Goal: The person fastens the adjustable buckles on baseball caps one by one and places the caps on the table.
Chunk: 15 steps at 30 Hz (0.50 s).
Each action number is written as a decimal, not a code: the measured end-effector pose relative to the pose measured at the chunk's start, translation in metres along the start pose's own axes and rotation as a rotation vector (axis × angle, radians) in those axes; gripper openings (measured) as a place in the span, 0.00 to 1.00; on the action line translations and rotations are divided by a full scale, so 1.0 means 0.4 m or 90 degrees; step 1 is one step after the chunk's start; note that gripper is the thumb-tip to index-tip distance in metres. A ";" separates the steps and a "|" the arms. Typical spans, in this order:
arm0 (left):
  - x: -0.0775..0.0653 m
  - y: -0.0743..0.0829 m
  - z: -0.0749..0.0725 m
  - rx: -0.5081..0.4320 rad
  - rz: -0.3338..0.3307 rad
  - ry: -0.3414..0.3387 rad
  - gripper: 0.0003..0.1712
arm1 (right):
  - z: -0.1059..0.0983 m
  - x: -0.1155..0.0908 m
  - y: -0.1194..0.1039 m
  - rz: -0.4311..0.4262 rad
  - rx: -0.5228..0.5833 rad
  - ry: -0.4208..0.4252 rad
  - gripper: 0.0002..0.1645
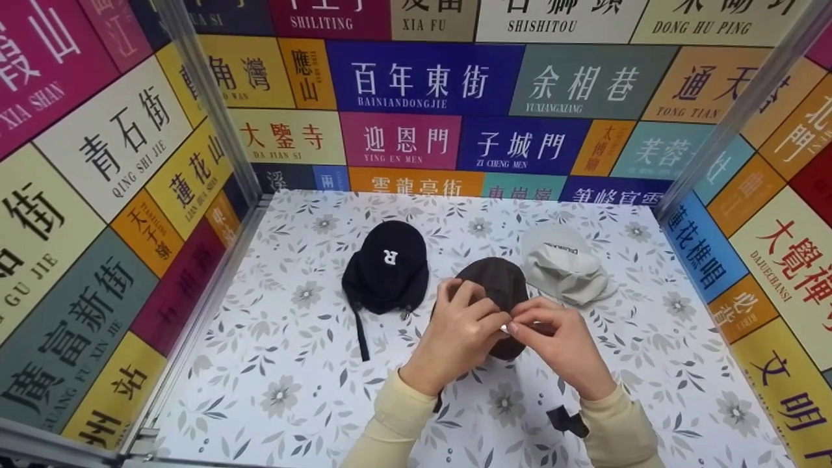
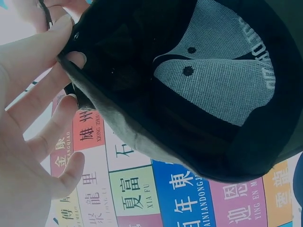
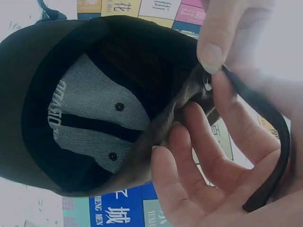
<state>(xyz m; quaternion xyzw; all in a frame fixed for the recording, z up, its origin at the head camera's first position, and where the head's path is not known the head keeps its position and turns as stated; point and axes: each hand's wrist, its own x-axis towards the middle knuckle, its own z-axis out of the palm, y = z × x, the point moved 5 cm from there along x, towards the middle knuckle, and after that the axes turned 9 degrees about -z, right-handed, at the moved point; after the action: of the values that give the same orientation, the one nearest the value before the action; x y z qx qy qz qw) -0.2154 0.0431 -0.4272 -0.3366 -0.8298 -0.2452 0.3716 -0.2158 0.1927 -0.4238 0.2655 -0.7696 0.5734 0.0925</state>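
A dark brown cap (image 1: 492, 284) is held between both hands near the middle of the table; its inside, with a pale mesh lining (image 2: 215, 80), faces the wrist cameras. My left hand (image 1: 463, 328) pinches the cap's edge between thumb and fingers. On the other side, my right hand (image 1: 558, 338) pinches the edge by a black strap (image 3: 270, 127), which hangs in a curve past the palm. A small shiny piece (image 3: 207, 83) shows at the edge by the right thumb. In the head view the hands hide part of the cap.
A black cap (image 1: 393, 266) with a white letter and a dangling strap lies to the left. To the right behind the hands lies a pale grey cap (image 1: 565, 266). Panels with Chinese lettering surround the flower-patterned table (image 1: 279, 390). A black piece (image 1: 567, 421) shows by the right sleeve.
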 end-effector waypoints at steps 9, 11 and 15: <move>-0.005 -0.003 0.004 -0.012 -0.007 -0.006 0.06 | 0.007 -0.004 0.002 0.000 0.015 0.004 0.04; -0.005 -0.004 0.004 -0.015 -0.008 -0.011 0.06 | 0.007 -0.004 0.001 -0.002 0.015 0.004 0.03; -0.005 -0.006 0.004 -0.018 -0.010 -0.022 0.06 | 0.006 -0.004 0.003 0.015 0.025 0.007 0.03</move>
<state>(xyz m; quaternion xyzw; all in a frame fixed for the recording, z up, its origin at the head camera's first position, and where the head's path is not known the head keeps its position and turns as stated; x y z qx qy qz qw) -0.2170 0.0420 -0.4300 -0.3397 -0.8349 -0.2541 0.3508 -0.2145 0.1911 -0.4263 0.2550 -0.7608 0.5908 0.0848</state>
